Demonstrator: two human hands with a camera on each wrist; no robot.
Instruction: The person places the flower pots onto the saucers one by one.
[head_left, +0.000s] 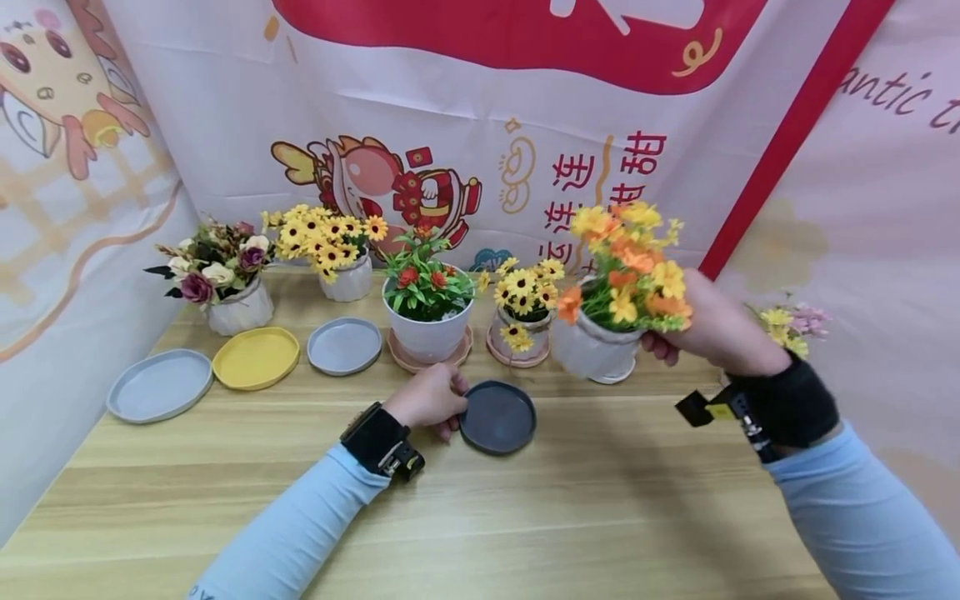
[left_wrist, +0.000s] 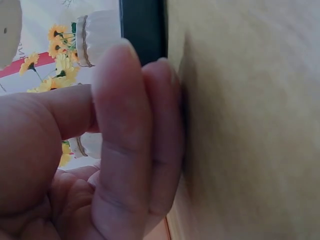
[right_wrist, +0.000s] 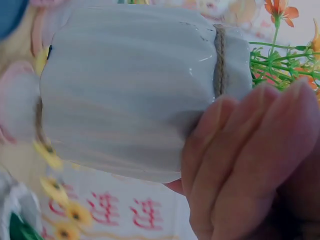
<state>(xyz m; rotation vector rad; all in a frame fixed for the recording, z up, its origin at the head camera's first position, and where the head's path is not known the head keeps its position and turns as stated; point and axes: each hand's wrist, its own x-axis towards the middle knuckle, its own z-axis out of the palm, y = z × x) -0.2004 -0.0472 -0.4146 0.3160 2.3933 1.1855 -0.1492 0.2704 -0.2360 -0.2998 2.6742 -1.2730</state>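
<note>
My left hand (head_left: 429, 398) pinches the left rim of a dark round plant saucer (head_left: 498, 418), which lies on the table. In the left wrist view the fingertips are right at the side of this saucer (left_wrist: 144, 31). My right hand (head_left: 693, 329) grips the rim of a white ceramic flowerpot (head_left: 596, 346) holding orange and yellow artificial flowers (head_left: 630, 271). The pot is held up and slightly tilted, over a pale saucer (head_left: 617, 377) it partly hides. Fingers lie against the wall of the pot (right_wrist: 130, 95) near its twine band in the right wrist view.
On the left lie a grey-blue saucer (head_left: 161, 386), a yellow saucer (head_left: 257, 358) and another grey saucer (head_left: 344, 346). Behind them stand potted purple-white flowers (head_left: 240, 308) and yellow flowers (head_left: 348, 279). A red-flowered pot (head_left: 427, 333) and a small yellow-flowered pot (head_left: 521, 333) sit on pink saucers.
</note>
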